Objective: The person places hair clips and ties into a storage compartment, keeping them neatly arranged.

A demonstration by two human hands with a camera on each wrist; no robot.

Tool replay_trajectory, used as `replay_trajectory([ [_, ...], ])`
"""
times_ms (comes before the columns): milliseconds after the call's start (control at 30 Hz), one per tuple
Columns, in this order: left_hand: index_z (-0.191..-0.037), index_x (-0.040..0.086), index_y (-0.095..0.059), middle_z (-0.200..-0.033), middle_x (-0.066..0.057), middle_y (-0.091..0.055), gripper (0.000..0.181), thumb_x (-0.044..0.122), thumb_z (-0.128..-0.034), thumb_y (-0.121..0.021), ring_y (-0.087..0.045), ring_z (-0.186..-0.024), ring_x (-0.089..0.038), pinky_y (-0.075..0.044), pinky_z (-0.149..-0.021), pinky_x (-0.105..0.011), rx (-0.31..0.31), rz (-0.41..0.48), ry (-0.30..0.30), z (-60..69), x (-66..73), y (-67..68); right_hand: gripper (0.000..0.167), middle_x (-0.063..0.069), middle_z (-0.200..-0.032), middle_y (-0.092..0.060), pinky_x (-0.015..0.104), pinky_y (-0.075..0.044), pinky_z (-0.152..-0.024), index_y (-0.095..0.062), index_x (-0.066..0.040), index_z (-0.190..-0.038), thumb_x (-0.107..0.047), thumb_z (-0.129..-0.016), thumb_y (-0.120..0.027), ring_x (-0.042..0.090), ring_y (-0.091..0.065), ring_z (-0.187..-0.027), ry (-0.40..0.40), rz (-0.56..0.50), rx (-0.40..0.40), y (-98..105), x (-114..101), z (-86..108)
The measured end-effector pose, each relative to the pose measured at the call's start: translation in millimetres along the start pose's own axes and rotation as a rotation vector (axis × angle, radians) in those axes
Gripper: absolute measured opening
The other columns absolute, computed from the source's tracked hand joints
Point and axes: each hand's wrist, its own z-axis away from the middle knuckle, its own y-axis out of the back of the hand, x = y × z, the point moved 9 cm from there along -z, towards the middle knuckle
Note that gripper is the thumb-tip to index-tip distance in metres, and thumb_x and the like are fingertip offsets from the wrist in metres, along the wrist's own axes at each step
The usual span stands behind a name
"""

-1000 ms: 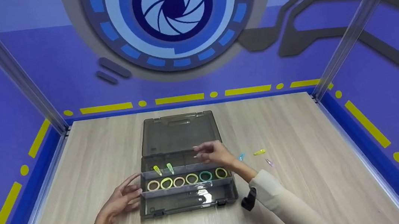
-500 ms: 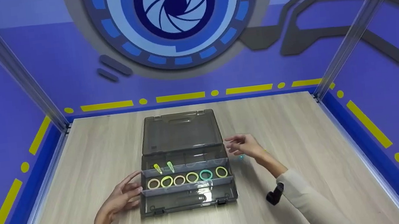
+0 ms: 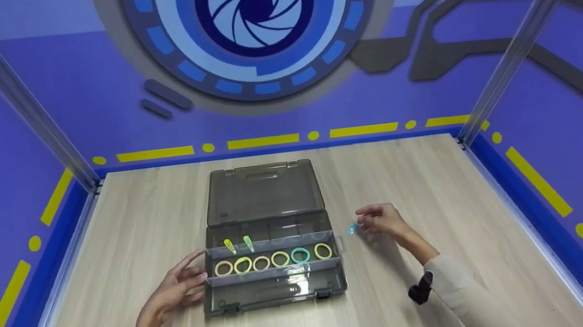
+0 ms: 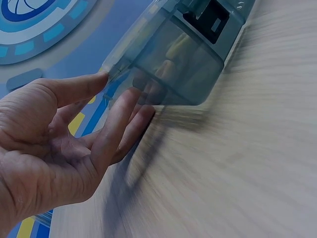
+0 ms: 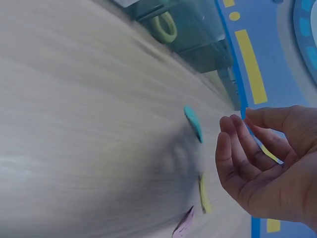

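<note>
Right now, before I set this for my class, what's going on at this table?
Someone is working at an open see-through case. Their left hand rests against its left end; their right hand is near a blue clip on the table, holding nothing that shows. Six rings are lined up in the case's middle section, with a yellow clip and a green clip behind them. A second yellow clip and a pink clip lie out too.

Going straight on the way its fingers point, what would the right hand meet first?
Probably the blue clip, just beyond the fingertips of the right hand. The hand's height is unclear, though; if it passed above the clip, the open box would likely come next.
</note>
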Motion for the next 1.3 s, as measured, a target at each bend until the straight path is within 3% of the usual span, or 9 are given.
replay_trajectory([
  [100,-0.162,0.019,-0.028,-0.136,-0.016,-0.049,0.072,0.023,-0.1007,-0.066,-0.063,-0.112,-0.018,-0.059,-0.084,-0.034,-0.009,0.003,-0.005,0.3,0.2,-0.7,0.035,0.012,-0.099,-0.076,0.028,-0.061,-0.071,-0.055,0.023,-0.127,0.004,-0.098,-0.058,0.010,-0.073,-0.079,0.019,-0.022,-0.024,-0.8,3.9,-0.3],
  [233,-0.162,0.019,-0.029,-0.135,-0.017,-0.050,0.072,0.022,-0.1009,-0.066,-0.064,-0.110,-0.017,-0.060,-0.082,-0.032,-0.004,0.005,-0.010,0.6,0.5,-1.2,0.034,0.024,-0.105,-0.074,0.025,-0.059,-0.071,-0.059,0.021,-0.125,0.001,-0.098,-0.063,0.009,-0.071,-0.081,0.105,-0.002,-0.040,-1.9,1.6,-0.9],
  [367,-0.162,0.019,-0.030,-0.139,-0.020,-0.048,0.072,0.022,-0.1003,-0.067,-0.063,-0.114,-0.020,-0.059,-0.084,-0.034,-0.004,-0.001,-0.016,0.8,0.6,-3.1,0.029,0.033,-0.115,-0.070,0.022,-0.054,-0.070,-0.065,0.016,-0.121,0.001,-0.096,-0.066,0.015,-0.068,-0.087,0.174,0.090,-0.048,-3.4,3.5,-2.7],
  [467,-0.162,0.018,-0.030,-0.143,-0.023,-0.045,0.072,0.022,-0.1001,-0.067,-0.061,-0.118,-0.023,-0.059,-0.087,-0.036,-0.004,-0.010,-0.026,1.3,1.2,-3.9,0.026,0.032,-0.118,-0.069,0.023,-0.053,-0.072,-0.069,0.013,-0.118,0.003,-0.094,-0.068,0.028,-0.070,-0.094,0.234,0.181,-0.058,-6.5,5.0,-4.0],
  [567,-0.162,0.018,-0.031,-0.144,-0.024,-0.044,0.072,0.021,-0.0999,-0.067,-0.061,-0.119,-0.025,-0.058,-0.088,-0.037,0.009,-0.014,-0.029,2.3,1.5,-2.7,0.023,0.031,-0.116,-0.070,0.031,-0.059,-0.080,-0.070,0.012,-0.115,0.007,-0.092,-0.068,0.041,-0.070,-0.102,0.338,0.275,-0.069,-12.7,1.9,-4.1],
  [700,-0.161,0.019,-0.031,-0.144,-0.023,-0.044,0.071,0.021,-0.1000,-0.067,-0.062,-0.118,-0.024,-0.059,-0.088,-0.037,0.020,-0.014,-0.018,3.1,0.9,-1.0,0.021,0.025,-0.110,-0.072,0.047,-0.058,-0.089,-0.074,0.008,-0.109,0.012,-0.090,-0.066,0.044,-0.069,-0.103,0.432,0.396,-0.049,-18.7,-1.3,-4.1],
  [900,-0.162,0.018,-0.031,-0.142,-0.022,-0.044,0.071,0.021,-0.1004,-0.066,-0.061,-0.118,-0.024,-0.058,-0.088,-0.036,0.007,-0.013,-0.032,2.9,4.4,-0.7,0.022,0.022,-0.106,-0.074,0.053,-0.056,-0.090,-0.076,0.006,-0.104,0.015,-0.088,-0.064,0.041,-0.069,-0.103,0.458,0.466,-0.012,-20.7,-0.9,-7.5],
  [1300,-0.162,0.018,-0.030,-0.142,-0.022,-0.045,0.070,0.021,-0.1009,-0.066,-0.062,-0.118,-0.024,-0.059,-0.088,-0.036,0.000,-0.014,-0.033,4.2,2.9,-1.3,0.019,0.016,-0.098,-0.075,0.049,-0.058,-0.084,-0.079,0.002,-0.100,0.010,-0.086,-0.070,0.035,-0.070,-0.094,0.441,0.538,0.016,-24.4,-1.5,-5.0],
])
